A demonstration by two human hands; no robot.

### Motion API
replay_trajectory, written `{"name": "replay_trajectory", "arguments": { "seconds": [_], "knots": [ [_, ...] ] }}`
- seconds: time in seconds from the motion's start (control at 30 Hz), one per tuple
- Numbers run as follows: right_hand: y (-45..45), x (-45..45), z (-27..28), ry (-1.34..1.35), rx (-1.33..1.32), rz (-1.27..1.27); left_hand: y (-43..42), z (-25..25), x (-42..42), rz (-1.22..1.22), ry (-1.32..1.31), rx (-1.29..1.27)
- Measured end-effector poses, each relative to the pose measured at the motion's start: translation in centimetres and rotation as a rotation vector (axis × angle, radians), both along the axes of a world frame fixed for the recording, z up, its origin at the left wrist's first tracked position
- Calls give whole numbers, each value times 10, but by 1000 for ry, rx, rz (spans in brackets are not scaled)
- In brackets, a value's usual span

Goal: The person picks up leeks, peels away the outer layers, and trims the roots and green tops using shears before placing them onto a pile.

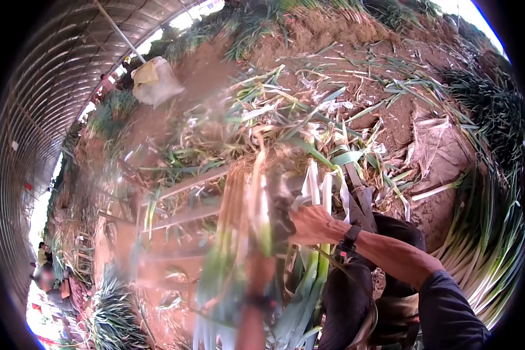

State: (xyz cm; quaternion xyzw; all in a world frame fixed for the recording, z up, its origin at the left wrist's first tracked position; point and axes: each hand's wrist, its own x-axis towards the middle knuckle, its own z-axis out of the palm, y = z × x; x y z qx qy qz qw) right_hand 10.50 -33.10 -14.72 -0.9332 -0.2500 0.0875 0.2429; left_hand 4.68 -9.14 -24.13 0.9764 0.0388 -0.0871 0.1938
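My right hand [312, 224], with a dark band at the wrist, is closed around something near the white stalks of leeks [326, 189]; its fingertips are partly hidden by a blurred dark shape. Left of it, my left hand [261, 268] is smeared by motion, over the green part of a bundle of leeks [233, 204] whose roots point away from me. Peeled leaves [274, 108] lie scattered beyond both hands.
Wooden slats [186, 219] lie at the left of the leeks. A white sack [156, 81] stands at the upper left. A crumpled cloth [437, 140] and a large leek pile [490, 256] are at the right. People [46, 274] sit at the far left.
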Motion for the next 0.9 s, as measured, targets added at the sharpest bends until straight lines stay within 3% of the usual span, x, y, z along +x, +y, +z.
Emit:
{"name": "replay_trajectory", "arguments": {
  "seconds": [0.03, 0.13, 0.23, 0.33, 0.43, 0.53, 0.63, 0.73, 0.83, 0.9],
  "knots": [
    [0, 4, 1, -21, -13, -8, -1, 2, 1, -3, 8, -11],
    [2, 15, -6, -32, 26, -49, 24, -78, 10, 39, -38, -190],
    [5, 31, -17, 16, 33, -76, -8, -13, 6, 86, 48, 26],
    [7, 45, -32, -48, 46, -84, -2, -37, 5, 89, 32, -170],
    [-7, 33, 6, 86, 97, -104, 9, -52, 1, -4, 52, -369],
    [-28, -2, 51, 178, 145, -62, -1, -50, -6, 76, 59, -328],
    [-52, -45, 65, 197, 96, -45, -20, -24, -10, 178, 108, -322],
    [-73, -84, 80, 238, 117, 37, -14, -37, -15, 154, 73, -373],
    [-90, -110, 73, 151, 141, 118, -44, 47, -32, 119, -4, -232],
    [-91, -117, 82, 80, 55, 79, -40, 33, -31, 45, 83, -169]
  ]
}}
